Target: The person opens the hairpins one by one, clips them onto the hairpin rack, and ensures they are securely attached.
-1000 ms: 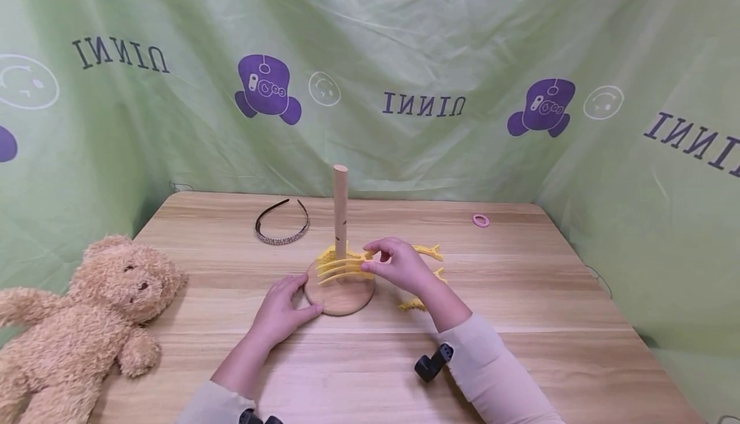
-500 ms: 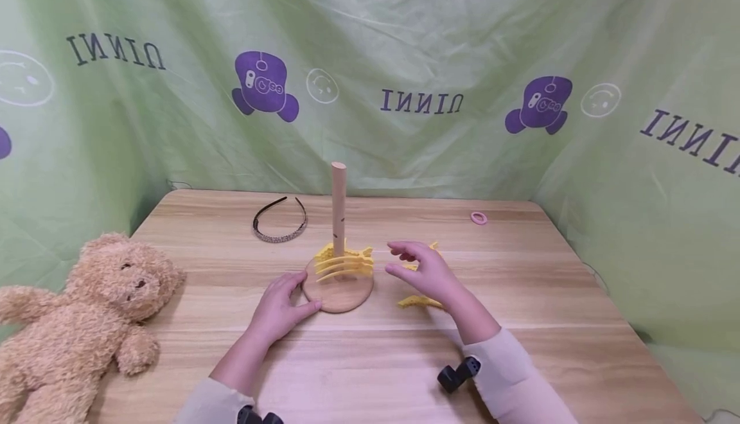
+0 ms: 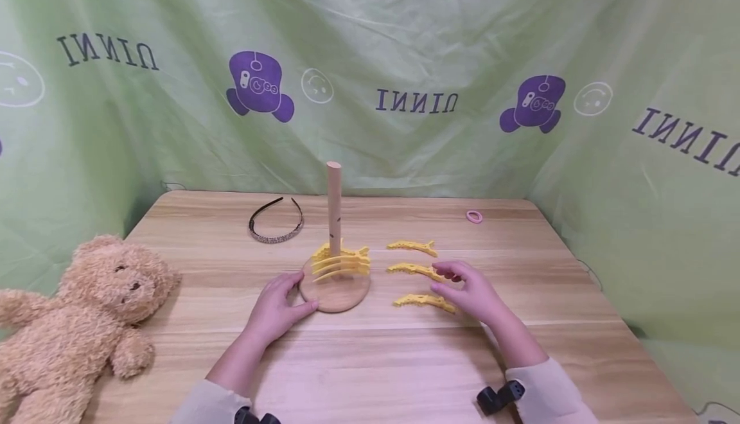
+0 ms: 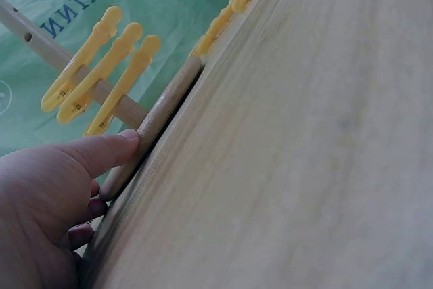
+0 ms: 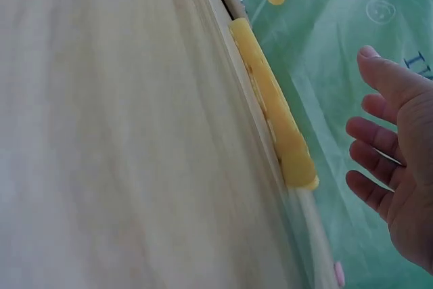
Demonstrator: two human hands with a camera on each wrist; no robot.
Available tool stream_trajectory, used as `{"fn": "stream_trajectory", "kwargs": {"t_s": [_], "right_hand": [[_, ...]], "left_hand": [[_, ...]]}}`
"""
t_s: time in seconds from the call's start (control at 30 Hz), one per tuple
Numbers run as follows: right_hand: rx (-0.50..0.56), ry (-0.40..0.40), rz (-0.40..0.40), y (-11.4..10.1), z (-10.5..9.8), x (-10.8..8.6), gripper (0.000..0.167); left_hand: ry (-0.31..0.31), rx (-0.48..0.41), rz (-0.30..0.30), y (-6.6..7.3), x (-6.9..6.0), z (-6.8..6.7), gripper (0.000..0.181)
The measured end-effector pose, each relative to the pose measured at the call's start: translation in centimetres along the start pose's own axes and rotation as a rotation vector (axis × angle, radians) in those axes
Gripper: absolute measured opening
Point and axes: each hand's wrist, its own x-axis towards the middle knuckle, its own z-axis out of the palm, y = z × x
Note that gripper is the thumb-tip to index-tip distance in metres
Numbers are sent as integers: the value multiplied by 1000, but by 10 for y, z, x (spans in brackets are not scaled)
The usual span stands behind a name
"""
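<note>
A wooden stand (image 3: pixel 334 212) has an upright post on a round base, and several yellow hair clips (image 3: pixel 341 265) are clamped across the post low down. My left hand (image 3: pixel 277 308) holds the base's left rim; in the left wrist view the thumb (image 4: pixel 111 150) lies on the base edge and the other fingers curl beside it. On the table to the right lie three more yellow clips: a far clip (image 3: pixel 412 245), a middle clip (image 3: pixel 412 269) and a near clip (image 3: pixel 422 300). My right hand (image 3: pixel 471 292) hovers at the right end of the middle clip, fingers apart, holding nothing.
A teddy bear (image 3: pixel 98 321) lies along the left side of the wooden table (image 3: pixel 358 372). Behind the stand to the left rests a dark headband (image 3: pixel 276 239) with a beaded band. A pink hair tie (image 3: pixel 474 217) sits at the back right. Green printed cloth (image 3: pixel 370 45) surrounds the table.
My right hand has let go of a yellow clip, now left on the post, and moved right and toward me over the loose clips. The left hand stays on the base.
</note>
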Motion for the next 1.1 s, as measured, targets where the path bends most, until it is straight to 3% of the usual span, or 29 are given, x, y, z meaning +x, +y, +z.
{"fn": "stream_trajectory", "kwargs": {"t_s": [0.13, 0.27, 0.53, 0.97, 1.1], "right_hand": [[-14, -19, 37, 11, -4, -7, 47], [-21, -45, 22, 21, -7, -12, 51], [-68, -167, 46, 34, -10, -15, 71], [-127, -155, 10, 36, -6, -16, 48], [-98, -147, 7, 36, -7, -15, 46]], "left_hand": [[2, -4, 3, -1, -1, 0, 73], [1, -8, 8, 0, -2, -1, 73], [-9, 0, 2, 1, -2, -2, 74], [7, -16, 1, 1, -1, 0, 73], [3, -16, -5, 0, -1, -1, 73]]}}
